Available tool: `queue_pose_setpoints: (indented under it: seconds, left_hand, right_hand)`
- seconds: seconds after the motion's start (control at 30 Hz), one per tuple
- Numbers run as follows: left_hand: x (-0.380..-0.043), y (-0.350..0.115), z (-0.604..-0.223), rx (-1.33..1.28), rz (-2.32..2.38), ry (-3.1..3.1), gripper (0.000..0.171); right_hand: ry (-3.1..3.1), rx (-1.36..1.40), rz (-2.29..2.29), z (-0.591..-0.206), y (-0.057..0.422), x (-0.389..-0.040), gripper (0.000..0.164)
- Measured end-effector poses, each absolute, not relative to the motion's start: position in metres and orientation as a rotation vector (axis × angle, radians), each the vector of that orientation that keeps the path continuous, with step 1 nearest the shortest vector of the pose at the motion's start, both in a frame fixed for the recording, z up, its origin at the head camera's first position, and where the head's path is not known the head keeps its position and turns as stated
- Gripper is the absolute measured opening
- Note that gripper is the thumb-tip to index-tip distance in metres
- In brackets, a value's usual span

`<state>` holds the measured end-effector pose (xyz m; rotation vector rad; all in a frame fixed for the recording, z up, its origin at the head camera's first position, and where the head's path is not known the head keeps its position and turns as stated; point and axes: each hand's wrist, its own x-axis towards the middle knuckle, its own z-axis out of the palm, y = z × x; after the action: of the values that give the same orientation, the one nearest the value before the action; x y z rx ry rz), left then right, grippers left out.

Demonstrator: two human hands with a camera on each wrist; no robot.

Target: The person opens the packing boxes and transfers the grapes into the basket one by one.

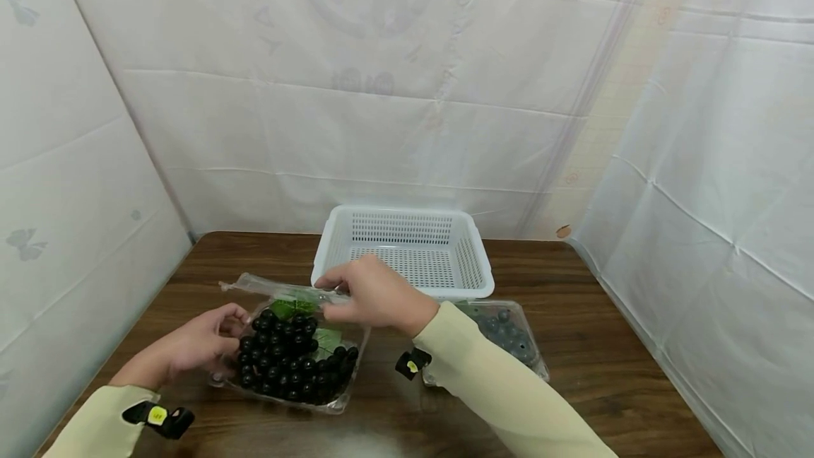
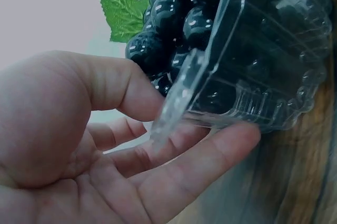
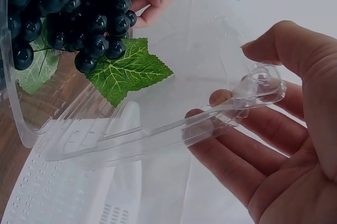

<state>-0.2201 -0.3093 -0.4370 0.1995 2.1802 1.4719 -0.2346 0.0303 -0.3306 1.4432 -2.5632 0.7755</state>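
A clear plastic clamshell box [image 1: 340, 401] sits on the table with its lid [image 3: 152, 134] raised. Inside lies a bunch of dark grapes [image 1: 280, 352] with green leaves [image 3: 129, 71]. The left hand [image 1: 203, 338] grips the near-left rim of the box, thumb on the inner side and fingers beneath the edge, as the left wrist view shows. At the lid's right end, the right hand [image 1: 381, 295] holds the edge, its fingers behind the clear plastic and the thumb on the opposite side.
A white perforated basket [image 1: 486, 285] stands at the back of the wooden table [image 1: 598, 345]. A second clear clamshell box [image 1: 540, 370] with small dark blue fruit lies at the right, partly under the right sleeve. Pale sheeting [image 1: 394, 133] hangs behind and along both sides.
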Motion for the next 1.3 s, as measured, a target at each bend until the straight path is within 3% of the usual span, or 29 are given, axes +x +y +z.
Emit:
queue_pose_setpoints:
  seconds: [0.53,0.97,1.3]
  left_hand:
    - [-0.254,-0.344,-0.431,0.329,1.327,2.242,0.049]
    - [-0.283,-0.354,-0.422,0.51,1.056,2.482,0.039]
    - [-0.302,-0.354,-0.415,0.453,1.017,2.508,0.041]
  right_hand:
    - [-2.617,1.266,1.052,-0.331,0.017,-0.244,0.02]
    - [-2.633,0.981,1.39,-0.337,0.013,-0.253,0.023]
    - [-2.572,0.809,1.621,-0.343,0.01,-0.256,0.02]
